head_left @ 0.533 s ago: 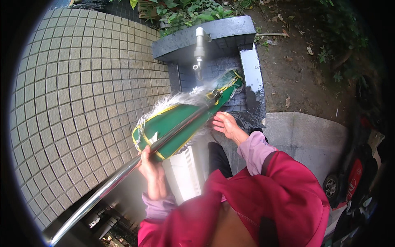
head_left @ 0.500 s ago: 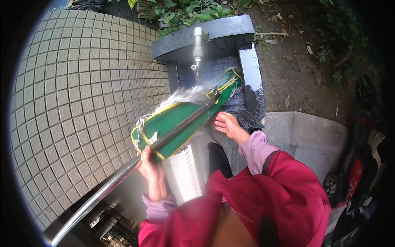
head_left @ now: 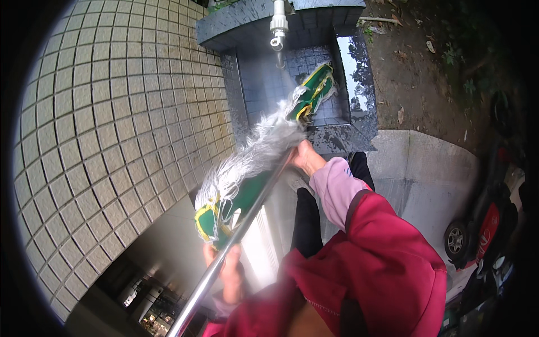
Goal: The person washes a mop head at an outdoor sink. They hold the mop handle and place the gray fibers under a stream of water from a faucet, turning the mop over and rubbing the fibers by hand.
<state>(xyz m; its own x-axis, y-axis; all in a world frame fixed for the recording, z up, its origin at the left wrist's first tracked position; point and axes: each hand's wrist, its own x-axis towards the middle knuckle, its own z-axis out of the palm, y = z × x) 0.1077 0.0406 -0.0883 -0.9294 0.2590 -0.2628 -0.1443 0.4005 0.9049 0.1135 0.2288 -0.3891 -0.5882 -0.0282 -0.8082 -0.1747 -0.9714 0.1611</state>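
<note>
The mop—a long flat head of green fabric with yellow edging and a thick pale-grey yarn fringe (head_left: 255,149), mounted on a shiny metal pole (head_left: 208,281)—lies diagonally in front of the person. Its far end is located inside the dark, tiled rectangular basin (head_left: 339,136); its near end extends out past the front rim, toward the person. The fringe is turned up along the left side of the head and is partly blurred.

The left hand (head_left: 230,272) grips the near end of the mop head, the fingers at the fringe side and the thumb beside the pole. The right hand (head_left: 306,157) is closed around the upper part of the pole, just outside the front rim of the basin; its fingertips are hidden.

The basin contains the far end of the mop head. Its interior and right-hand rim have a wet sheen; the depth of any water cannot be determined. A white pipe tap (head_left: 279,23) projects over the basin from its rear side, left of the mop's far end.

A beige tiled wall (head_left: 112,112) adjoins the basin on the left. Brown soil (head_left: 412,84) and grey concrete paving (head_left: 415,163) lie to the right.
</note>
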